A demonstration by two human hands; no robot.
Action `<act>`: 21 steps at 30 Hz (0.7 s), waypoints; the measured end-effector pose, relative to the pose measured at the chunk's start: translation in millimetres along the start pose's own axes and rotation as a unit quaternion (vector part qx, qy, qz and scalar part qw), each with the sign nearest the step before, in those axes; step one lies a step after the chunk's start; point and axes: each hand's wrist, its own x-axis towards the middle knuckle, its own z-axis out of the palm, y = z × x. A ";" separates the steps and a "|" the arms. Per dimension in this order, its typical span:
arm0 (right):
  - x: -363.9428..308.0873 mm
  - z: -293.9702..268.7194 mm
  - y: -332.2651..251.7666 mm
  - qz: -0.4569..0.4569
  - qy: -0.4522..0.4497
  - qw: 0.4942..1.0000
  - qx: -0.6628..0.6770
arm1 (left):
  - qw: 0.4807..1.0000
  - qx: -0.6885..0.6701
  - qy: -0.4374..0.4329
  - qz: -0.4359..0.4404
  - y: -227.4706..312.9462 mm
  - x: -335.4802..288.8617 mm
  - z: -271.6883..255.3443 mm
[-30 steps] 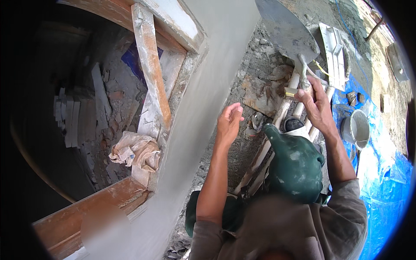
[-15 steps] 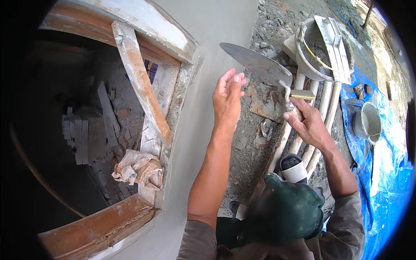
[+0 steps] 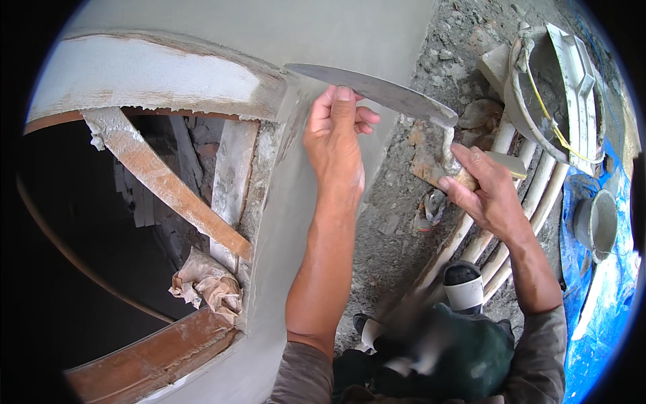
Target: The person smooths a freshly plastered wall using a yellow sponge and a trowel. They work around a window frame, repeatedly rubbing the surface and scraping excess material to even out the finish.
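Note:
A trowel with a long, pointed grey metal blade (image 3: 377,91) is in my right hand (image 3: 488,185), which is wrapped round its handle below the bent neck. The blade is held nearly edge-on, its tip towards the left. My left hand (image 3: 338,131) is raised below the blade, fingers curled and thumb up. Its thumb tip overlaps the blade's lower edge in a pinch; the exact contact is partly hidden. Beside both hands runs a smooth grey plastered wall (image 3: 286,222).
At left, a wooden frame (image 3: 151,353) with a slanting brace (image 3: 168,178) surrounds a dark opening holding crumpled paper (image 3: 208,279). Right are pipe-like poles (image 3: 535,188), a mortar bucket (image 3: 518,81) bearing a metal bar (image 3: 577,94), a smaller bucket (image 3: 595,225) and blue tarp (image 3: 609,316).
The trowel blade has turned more edge-on, and its tip has moved left. My left hand has shifted left and up to the blade edge, its fingers curling more. The whole view has shifted too.

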 end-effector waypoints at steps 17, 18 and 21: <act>21.1 -7.0 1.1 -0.038 -0.016 0.999 0.002 | 0.999 -0.028 -0.020 0.018 17.8 -1.3 5.5; 21.5 -8.6 3.7 -0.039 -0.023 0.999 -0.001 | 1.000 -0.015 -0.010 0.011 20.1 -3.4 10.2; 19.2 -8.9 10.2 -0.045 -0.027 0.999 -0.013 | 0.999 0.037 0.016 -0.006 20.5 -9.8 26.4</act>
